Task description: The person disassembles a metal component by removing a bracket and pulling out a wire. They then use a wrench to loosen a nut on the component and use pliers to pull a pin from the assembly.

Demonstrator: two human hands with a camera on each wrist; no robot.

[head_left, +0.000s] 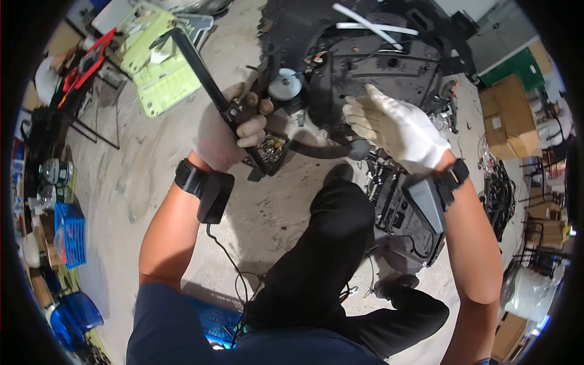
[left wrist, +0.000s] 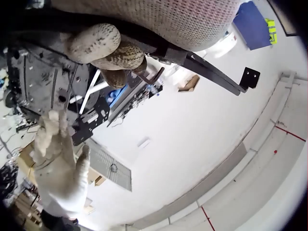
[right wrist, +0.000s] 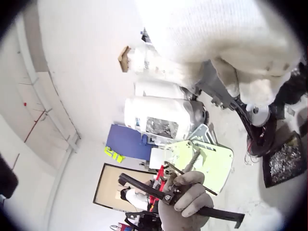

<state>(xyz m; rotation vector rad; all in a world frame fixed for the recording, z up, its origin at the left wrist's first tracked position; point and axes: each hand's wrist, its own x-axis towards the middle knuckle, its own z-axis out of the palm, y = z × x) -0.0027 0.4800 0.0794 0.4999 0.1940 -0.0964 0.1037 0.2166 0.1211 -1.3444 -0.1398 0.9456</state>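
Note:
My gloved left hand grips a long, narrow black metal bar by its middle, fingers curled round a bolted bracket. The bar slants up and to the left in the head view. In the left wrist view, a flat tab with holes stands at one end of the bar. My right hand, in a white glove, is held up with its fingers straight and nothing in it. It overlaps a large black plastic car panel in the head view. Below the left hand, a black tray holds small metal hardware.
White strips lie across the black panel. Yellow-green panels lie on the floor at the upper left. Cardboard boxes and a heap of black cables are on the right. A blue crate stands at the left.

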